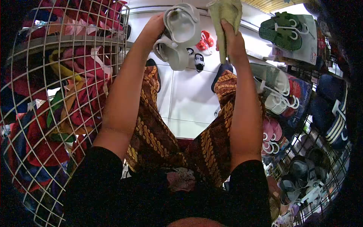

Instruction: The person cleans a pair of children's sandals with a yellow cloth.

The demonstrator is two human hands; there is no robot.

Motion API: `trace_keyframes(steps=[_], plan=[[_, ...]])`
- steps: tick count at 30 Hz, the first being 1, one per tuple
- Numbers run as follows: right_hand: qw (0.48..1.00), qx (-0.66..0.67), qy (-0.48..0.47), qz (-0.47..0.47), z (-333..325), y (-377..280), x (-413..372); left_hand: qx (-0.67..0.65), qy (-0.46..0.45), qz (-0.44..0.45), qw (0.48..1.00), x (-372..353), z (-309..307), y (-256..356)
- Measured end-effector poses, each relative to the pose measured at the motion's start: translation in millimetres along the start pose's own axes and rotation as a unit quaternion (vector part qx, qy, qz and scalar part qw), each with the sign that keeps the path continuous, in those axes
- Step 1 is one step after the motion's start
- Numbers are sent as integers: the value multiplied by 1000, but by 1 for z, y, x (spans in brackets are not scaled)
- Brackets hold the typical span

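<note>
My left hand [154,29] is closed on a pair of pale grey clogs [183,29], held up above the floor in front of me. One clog sits above the other, and parts of my fingers are hidden behind them. To the right, my right hand [235,44] grips a folded yellow-green cloth [227,10], its thumb pressed on the front. The cloth is close to the clogs but apart from them. Below the clogs, small red shoes [205,41] and a black-and-white sandal [199,62] rest on the white tiled floor [189,108].
A wire mesh basket [62,41] with red and coloured fabric items stands close on my left. On my right, a rack bears green clogs [287,32], grey clogs [278,85], pink sandals [272,132], navy slides [325,102] and dark sandals [300,170].
</note>
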State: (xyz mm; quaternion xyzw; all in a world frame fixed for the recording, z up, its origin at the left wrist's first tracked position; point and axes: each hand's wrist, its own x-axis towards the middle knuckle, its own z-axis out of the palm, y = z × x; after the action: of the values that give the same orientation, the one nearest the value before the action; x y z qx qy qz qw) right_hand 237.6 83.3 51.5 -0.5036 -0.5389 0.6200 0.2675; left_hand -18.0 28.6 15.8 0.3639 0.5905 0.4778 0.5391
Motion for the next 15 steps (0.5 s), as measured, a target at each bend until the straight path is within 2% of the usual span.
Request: trace_keyframes(steps=[2, 3, 4, 7, 8, 11, 12, 15], plan=[[998, -47, -4, 39, 4, 0, -2, 34, -37, 20, 999, -7, 8, 4], [996, -71, -7, 57, 8, -4, -2, 34, -48, -12, 998, -11, 15, 10], [995, -69, 32, 62, 10, -5, -1, 34, -58, -44, 997, -16, 22, 15], [986, -116, 101, 58, 3, -6, 15, -40, -27, -121, 991, -15, 41, 24], [995, 7, 75, 71, -1, -7, 14, -30, -28, -124, 991, -16, 42, 29], [985, 1, 86, 148, 1, -2, 21, -73, -1, -120, 990, -6, 44, 26], [988, -44, 75, 125, 5, -10, 16, -82, 5, -94, 992, -4, 46, 23], [989, -93, 62, 94, 4, -6, 18, -65, 1, -136, 989, 2, 37, 19]])
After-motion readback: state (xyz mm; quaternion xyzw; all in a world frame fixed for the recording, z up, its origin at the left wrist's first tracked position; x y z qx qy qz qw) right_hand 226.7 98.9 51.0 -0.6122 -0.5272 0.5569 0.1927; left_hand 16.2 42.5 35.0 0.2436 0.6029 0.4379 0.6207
